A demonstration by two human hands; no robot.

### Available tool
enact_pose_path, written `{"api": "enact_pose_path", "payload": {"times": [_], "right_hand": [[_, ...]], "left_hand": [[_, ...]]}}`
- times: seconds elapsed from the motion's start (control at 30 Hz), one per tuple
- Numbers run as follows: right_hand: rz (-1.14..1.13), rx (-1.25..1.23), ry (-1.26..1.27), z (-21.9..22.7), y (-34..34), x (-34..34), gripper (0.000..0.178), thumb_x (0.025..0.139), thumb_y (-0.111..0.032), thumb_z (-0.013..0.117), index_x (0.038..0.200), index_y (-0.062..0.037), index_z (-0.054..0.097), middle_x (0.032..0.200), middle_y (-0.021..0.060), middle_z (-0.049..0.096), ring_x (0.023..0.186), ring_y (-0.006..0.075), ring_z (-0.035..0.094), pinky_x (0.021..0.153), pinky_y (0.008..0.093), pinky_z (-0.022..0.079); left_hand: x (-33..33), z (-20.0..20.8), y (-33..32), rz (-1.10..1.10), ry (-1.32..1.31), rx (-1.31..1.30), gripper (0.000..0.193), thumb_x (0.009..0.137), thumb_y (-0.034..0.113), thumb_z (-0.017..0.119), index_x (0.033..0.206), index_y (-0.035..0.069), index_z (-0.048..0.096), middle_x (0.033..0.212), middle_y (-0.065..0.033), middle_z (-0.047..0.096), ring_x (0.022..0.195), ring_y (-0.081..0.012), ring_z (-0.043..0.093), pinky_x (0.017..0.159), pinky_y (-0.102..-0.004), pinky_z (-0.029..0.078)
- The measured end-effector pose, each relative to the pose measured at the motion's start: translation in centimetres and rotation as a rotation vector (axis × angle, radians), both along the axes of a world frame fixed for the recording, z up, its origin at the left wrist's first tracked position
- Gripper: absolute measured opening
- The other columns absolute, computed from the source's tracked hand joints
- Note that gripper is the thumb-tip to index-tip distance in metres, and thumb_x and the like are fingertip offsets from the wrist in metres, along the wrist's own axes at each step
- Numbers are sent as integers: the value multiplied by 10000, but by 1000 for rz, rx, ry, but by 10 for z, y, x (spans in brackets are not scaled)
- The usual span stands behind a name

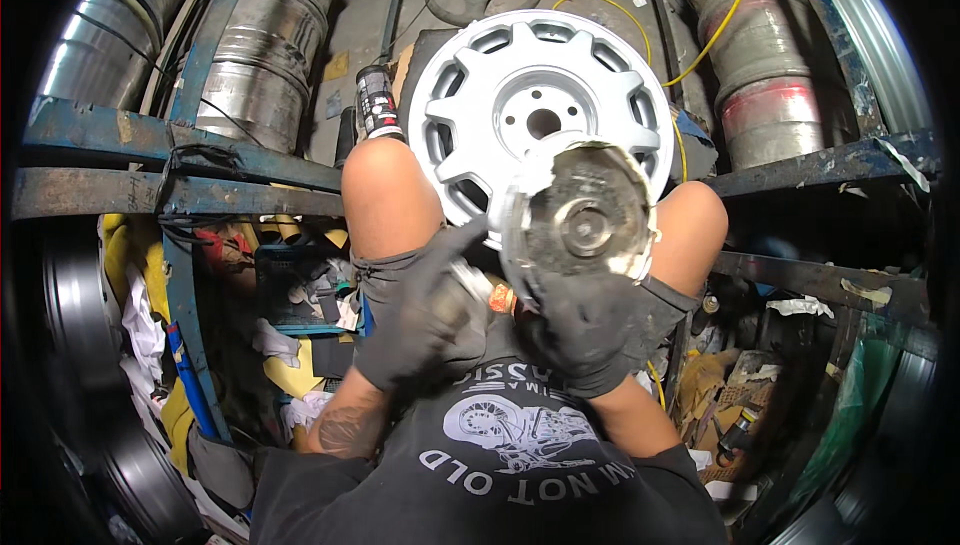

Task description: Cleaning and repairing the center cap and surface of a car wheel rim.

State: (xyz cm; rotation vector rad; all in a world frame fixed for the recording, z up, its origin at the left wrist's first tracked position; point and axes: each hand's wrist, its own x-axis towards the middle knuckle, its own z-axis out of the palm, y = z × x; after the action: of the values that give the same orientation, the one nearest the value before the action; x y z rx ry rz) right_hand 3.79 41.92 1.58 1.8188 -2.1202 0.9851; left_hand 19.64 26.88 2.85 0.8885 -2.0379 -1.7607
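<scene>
My right hand point(590, 330), in a dark glove, grips a round metal lid point(590, 220) from below. The lid is dark and worn inside, with a raised ring at its centre and whitish filler-like residue round its rim. Left of it is my left hand point(425, 310), also gloved and smeared by motion. Its index finger reaches toward the lid; the other fingers curl round something pale that I cannot make out. A small orange piece point(503, 298) shows between the hands. Beyond them sits a silver wheel rim point(540, 60), face up between my knees, partly covered by the lid.
A dark spray can point(377, 105) stands beside my left knee. Blue metal racks point(110, 190) hold shiny wheel barrels point(265, 45) on both sides. A blue crate point(300, 323) with scraps sits low at left. A yellow cable point(715, 30) runs past the rim at right.
</scene>
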Motion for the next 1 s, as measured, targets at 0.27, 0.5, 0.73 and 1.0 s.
{"api": "enact_pose_path", "payload": {"times": [0.27, 0.5, 0.73, 1.0], "right_hand": [[234, 268, -491, 30, -15, 12, 368, 874, -127, 654, 1221, -8, 630, 1145, 214, 622, 1027, 382, 623, 946, 466, 484], [61, 90, -1032, 37, -37, -11, 336, 933, -129, 678, 1227, 28, 638, 1042, 188, 707, 814, 232, 705, 714, 330, 545], [196, 283, -1784, 27, -47, -23, 314, 947, -183, 745, 1137, 56, 674, 914, 38, 715, 776, 50, 621, 670, 214, 497], [129, 295, -1893, 33, -35, -18, 254, 933, -130, 738, 1105, 49, 689, 957, 33, 726, 852, 84, 651, 737, 229, 510]], "left_hand": [[-21, 3, 26, 271, 302, 765, 601, 1003, 166, 666, 1512, 22, 381, 1194, -42, 642, 1069, -106, 617, 945, -279, 515], [-30, 4, 32, 229, 316, 398, 567, 1023, 197, 649, 1495, -6, 412, 1326, -69, 616, 1160, -132, 593, 960, -284, 510], [-8, -16, 35, 108, 95, 133, 690, 956, 282, 731, 1502, -6, 425, 1094, -124, 704, 925, -164, 681, 792, -312, 547], [-16, -13, 31, 87, 87, -505, 640, 853, 74, 720, 1456, 26, 510, 1334, -219, 641, 1157, -376, 671, 921, -404, 549]]}}
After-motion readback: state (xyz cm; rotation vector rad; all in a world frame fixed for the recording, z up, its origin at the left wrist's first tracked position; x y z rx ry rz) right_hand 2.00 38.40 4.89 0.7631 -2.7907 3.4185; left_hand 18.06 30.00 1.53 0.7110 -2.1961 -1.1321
